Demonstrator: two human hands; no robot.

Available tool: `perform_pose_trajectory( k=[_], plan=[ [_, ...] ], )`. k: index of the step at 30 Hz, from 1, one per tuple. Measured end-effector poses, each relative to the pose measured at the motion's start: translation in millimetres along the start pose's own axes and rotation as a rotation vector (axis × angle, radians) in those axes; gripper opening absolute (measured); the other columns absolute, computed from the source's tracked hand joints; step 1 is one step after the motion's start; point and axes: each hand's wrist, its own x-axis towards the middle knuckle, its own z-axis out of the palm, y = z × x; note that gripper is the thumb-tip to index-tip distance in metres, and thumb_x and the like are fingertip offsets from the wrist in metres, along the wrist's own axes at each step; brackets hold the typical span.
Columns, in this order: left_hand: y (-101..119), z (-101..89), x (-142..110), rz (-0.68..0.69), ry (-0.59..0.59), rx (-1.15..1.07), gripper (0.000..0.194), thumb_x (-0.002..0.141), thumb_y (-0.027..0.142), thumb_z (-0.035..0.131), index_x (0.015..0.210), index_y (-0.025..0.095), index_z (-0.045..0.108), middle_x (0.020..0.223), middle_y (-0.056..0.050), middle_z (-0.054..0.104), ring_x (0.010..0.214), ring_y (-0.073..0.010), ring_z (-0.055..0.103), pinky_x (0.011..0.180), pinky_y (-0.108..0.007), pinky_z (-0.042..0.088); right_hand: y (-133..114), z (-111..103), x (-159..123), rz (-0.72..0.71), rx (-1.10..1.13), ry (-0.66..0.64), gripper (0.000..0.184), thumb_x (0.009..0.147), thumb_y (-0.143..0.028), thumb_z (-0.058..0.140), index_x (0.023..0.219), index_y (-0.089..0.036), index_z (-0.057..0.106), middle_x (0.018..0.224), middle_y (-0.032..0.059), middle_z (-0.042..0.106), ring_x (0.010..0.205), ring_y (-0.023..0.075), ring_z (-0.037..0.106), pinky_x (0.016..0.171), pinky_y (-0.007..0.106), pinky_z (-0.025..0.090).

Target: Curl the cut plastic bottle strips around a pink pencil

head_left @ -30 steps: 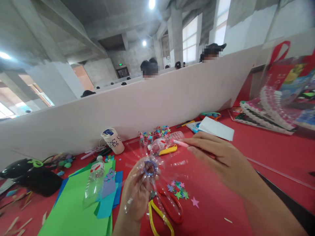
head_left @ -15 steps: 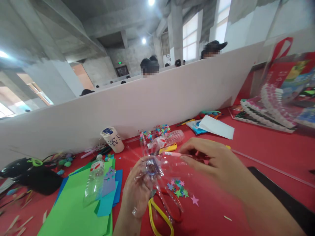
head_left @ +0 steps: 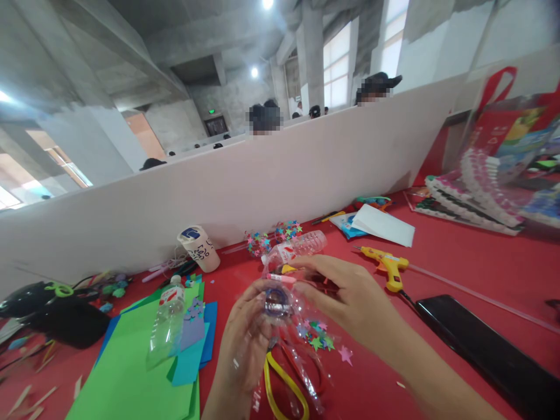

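My left hand (head_left: 247,332) is closed around a clear plastic bottle piece (head_left: 276,304) cut into long strips that splay outward. A purplish-blue ring shows at its middle. My right hand (head_left: 332,289) is closed just to the right, its fingers at a slim pink-and-white pen-like thing (head_left: 280,279) above the ring. Whether this is a pen or part of a strip I cannot tell. Yellow- and red-handled scissors (head_left: 286,379) lie below the strips, partly covered. Star-shaped sequins (head_left: 321,338) are scattered beside them. A yellow cutter (head_left: 289,269) is mostly hidden behind my right fingers.
Clear bottles (head_left: 301,246) lie at the back and on green paper sheets (head_left: 126,350). A yellow glue gun (head_left: 391,268) and a black phone-like slab (head_left: 485,350) rest at right. A paper cup (head_left: 199,248) stands by the white partition (head_left: 219,192). People's heads show beyond.
My right hand has moved left toward the cut bottle piece, and the pink-and-white thing has moved left with it. The glue gun has come into view. The bottle piece has tilted slightly.
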Motion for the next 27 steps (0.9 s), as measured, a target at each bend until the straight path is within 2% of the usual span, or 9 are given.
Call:
perform_pose_trajectory(
  k=[4, 7, 12, 16, 19, 22, 27],
  plan=[
    [1, -0.9, 1, -0.031, 0.013, -0.018, 0.019, 0.067, 0.019, 0.070, 0.085, 0.013, 0.070, 0.074, -0.006, 0.070, 0.070, -0.0172, 0.067, 0.064, -0.022, 0.055, -1, 0, 0, 0.018, -0.019, -0.016, 0.010, 0.085, -0.025, 0.056, 0.089, -0.022, 0.063, 0.079, -0.0001, 0.068, 0.067, 0.0114, 0.061, 0.059, 0.022, 0.047],
    [1, 0.0, 1, -0.028, 0.037, -0.024, 0.019, 0.067, 0.021, 0.070, 0.084, 0.013, 0.070, 0.074, -0.007, 0.071, 0.072, -0.0205, 0.068, 0.064, -0.026, 0.056, -1, -1, 0, 0.010, -0.042, -0.026, 0.010, 0.085, -0.025, 0.055, 0.079, -0.020, 0.062, 0.070, -0.0013, 0.064, 0.060, 0.0106, 0.057, 0.055, 0.022, 0.044],
    [0, 3.3, 1, -0.030, 0.020, -0.038, 0.020, 0.066, 0.023, 0.070, 0.083, 0.013, 0.071, 0.076, -0.008, 0.072, 0.073, -0.0223, 0.069, 0.067, -0.030, 0.057, -1, -1, 0, -0.013, -0.045, -0.005, 0.007, 0.084, -0.022, 0.055, 0.086, -0.021, 0.061, 0.075, -0.0016, 0.065, 0.062, 0.0105, 0.056, 0.056, 0.022, 0.042],
    [-1, 3.7, 0, -0.029, 0.016, -0.031, 0.020, 0.067, 0.025, 0.070, 0.083, 0.013, 0.071, 0.076, -0.008, 0.072, 0.072, -0.0220, 0.069, 0.066, -0.030, 0.057, 1, 2, 0, -0.067, -0.076, 0.004, 0.009, 0.084, -0.020, 0.054, 0.081, -0.020, 0.062, 0.072, -0.0017, 0.063, 0.060, 0.0099, 0.054, 0.054, 0.021, 0.040],
    [-4, 0.0, 0, -0.055, 0.021, -0.038, 0.023, 0.067, 0.025, 0.071, 0.087, 0.014, 0.071, 0.079, -0.008, 0.072, 0.069, -0.0197, 0.068, 0.062, -0.026, 0.056, 3, 6, -1, -0.139, -0.168, 0.069, 0.012, 0.085, -0.017, 0.051, 0.081, -0.019, 0.062, 0.074, 0.0002, 0.065, 0.065, 0.0114, 0.056, 0.058, 0.022, 0.042],
    [-7, -2.7, 0, -0.052, 0.065, -0.079, 0.023, 0.066, 0.023, 0.073, 0.088, 0.015, 0.071, 0.087, -0.008, 0.072, 0.072, -0.0169, 0.067, 0.059, -0.022, 0.055, 3, 9, -3, -0.273, -0.327, 0.166, 0.020, 0.089, -0.018, 0.044, 0.085, -0.017, 0.064, 0.081, 0.0046, 0.068, 0.074, 0.0155, 0.060, 0.064, 0.026, 0.046],
    [-7, 2.9, -3, -0.071, 0.085, -0.124, 0.022, 0.064, 0.022, 0.075, 0.084, 0.016, 0.070, 0.084, -0.005, 0.071, 0.069, -0.0133, 0.066, 0.058, -0.019, 0.053, 5, 14, -2, -0.441, -0.550, 0.310, 0.024, 0.089, -0.012, 0.043, 0.081, -0.013, 0.065, 0.078, 0.0063, 0.071, 0.069, 0.0164, 0.062, 0.059, 0.026, 0.046]
  ],
)
